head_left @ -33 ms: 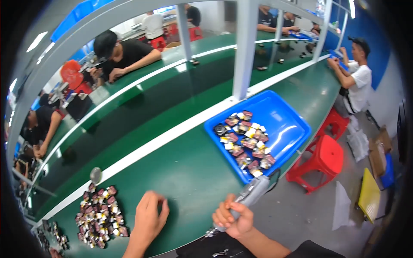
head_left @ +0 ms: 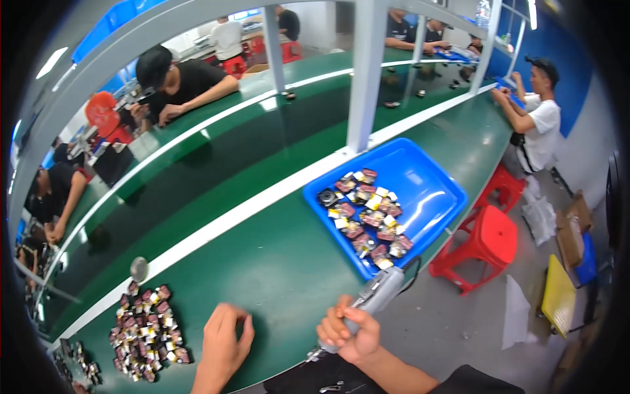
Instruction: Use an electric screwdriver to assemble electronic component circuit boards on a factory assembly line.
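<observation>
My right hand [head_left: 351, 331] is wrapped round a grey electric screwdriver [head_left: 380, 293]. Its metal tip points down toward the bench's near edge and my lap, and its cord end lies by the corner of a blue tray [head_left: 430, 226]. Small assembled parts [head_left: 374, 213] with dark, reddish and white faces are piled in the tray's left half. Over the green bench top [head_left: 275, 282], my left hand [head_left: 223, 341] has loosely curled fingers, thumb a little apart, with nothing visible in them; the fingertips are partly hidden. Left of it lies a larger heap of similar parts [head_left: 147, 335].
A white rail [head_left: 230, 217] and an upright grey post [head_left: 362, 85] border the dark belt beyond the bench. Red stools [head_left: 492, 236] stand at the right, near a yellow panel [head_left: 559, 295]. Several other people sit along the line, one in a white shirt [head_left: 543, 121].
The whole view has shifted slightly, so the bench and tray appear a little farther left. My left hand sits slightly lower; my right hand keeps its grip on the electric screwdriver.
</observation>
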`<action>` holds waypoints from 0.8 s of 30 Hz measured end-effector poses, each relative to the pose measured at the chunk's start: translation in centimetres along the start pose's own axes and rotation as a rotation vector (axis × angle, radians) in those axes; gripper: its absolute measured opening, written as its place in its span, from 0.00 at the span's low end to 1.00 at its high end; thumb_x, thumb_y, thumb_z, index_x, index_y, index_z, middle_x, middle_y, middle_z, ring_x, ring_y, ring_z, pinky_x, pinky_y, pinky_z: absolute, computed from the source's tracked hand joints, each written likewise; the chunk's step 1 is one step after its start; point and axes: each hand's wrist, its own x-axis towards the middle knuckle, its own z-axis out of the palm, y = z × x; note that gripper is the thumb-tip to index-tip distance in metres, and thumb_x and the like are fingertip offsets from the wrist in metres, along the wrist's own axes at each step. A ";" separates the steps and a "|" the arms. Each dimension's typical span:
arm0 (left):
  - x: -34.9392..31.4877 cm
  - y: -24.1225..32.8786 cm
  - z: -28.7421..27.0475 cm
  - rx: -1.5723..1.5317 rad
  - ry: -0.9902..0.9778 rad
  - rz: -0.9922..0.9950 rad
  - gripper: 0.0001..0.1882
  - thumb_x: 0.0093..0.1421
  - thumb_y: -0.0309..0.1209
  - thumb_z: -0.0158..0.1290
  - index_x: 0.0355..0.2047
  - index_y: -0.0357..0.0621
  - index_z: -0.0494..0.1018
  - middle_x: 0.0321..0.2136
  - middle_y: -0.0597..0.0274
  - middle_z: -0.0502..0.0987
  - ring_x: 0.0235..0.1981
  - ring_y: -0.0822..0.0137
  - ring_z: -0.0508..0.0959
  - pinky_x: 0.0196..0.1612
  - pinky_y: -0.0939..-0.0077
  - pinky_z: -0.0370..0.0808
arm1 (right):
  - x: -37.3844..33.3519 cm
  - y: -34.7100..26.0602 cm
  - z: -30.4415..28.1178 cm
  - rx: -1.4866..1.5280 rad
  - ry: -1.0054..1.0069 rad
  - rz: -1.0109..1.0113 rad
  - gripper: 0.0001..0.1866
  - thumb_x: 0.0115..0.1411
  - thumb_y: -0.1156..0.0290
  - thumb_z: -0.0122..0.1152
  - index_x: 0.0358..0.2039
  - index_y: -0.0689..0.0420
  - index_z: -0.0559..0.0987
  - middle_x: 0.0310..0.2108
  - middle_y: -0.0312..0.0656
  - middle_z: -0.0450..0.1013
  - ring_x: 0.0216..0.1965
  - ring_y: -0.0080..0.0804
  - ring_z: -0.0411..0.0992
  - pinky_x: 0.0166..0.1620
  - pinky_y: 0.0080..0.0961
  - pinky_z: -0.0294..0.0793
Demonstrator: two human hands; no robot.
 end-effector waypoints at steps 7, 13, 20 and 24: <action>-4.9 2.3 0.8 -0.336 0.105 -0.230 0.08 0.50 0.13 0.58 0.27 0.35 0.71 0.27 0.53 0.75 0.28 0.62 0.75 0.31 0.73 0.71 | 2.2 -0.3 2.9 -0.057 -0.107 -0.122 0.09 0.64 0.63 0.50 0.31 0.54 0.70 0.14 0.31 0.58 0.13 0.22 0.57 0.26 0.26 0.66; -6.1 4.5 3.5 -1.085 0.241 -0.408 0.03 0.60 0.17 0.53 0.29 0.30 0.72 0.29 0.53 0.76 0.28 0.69 0.74 0.32 0.78 0.71 | 2.3 -1.5 6.4 0.010 -0.249 -0.230 0.08 0.67 0.67 0.47 0.34 0.58 0.68 0.16 0.32 0.60 0.13 0.22 0.60 0.25 0.25 0.65; -8.3 5.1 3.4 -1.348 0.256 -0.358 0.10 0.68 0.27 0.49 0.32 0.32 0.72 0.29 0.53 0.75 0.27 0.71 0.73 0.29 0.81 0.69 | 1.5 0.9 7.5 -0.001 -0.239 -0.247 0.07 0.65 0.68 0.50 0.33 0.57 0.68 0.15 0.33 0.60 0.13 0.22 0.60 0.25 0.23 0.66; -8.4 5.1 3.5 -1.373 0.249 -0.365 0.10 0.68 0.27 0.49 0.32 0.31 0.73 0.29 0.54 0.75 0.27 0.72 0.73 0.29 0.81 0.69 | 1.5 1.4 6.5 -0.022 -0.252 -0.230 0.08 0.66 0.67 0.49 0.33 0.57 0.68 0.15 0.33 0.61 0.13 0.22 0.59 0.25 0.23 0.65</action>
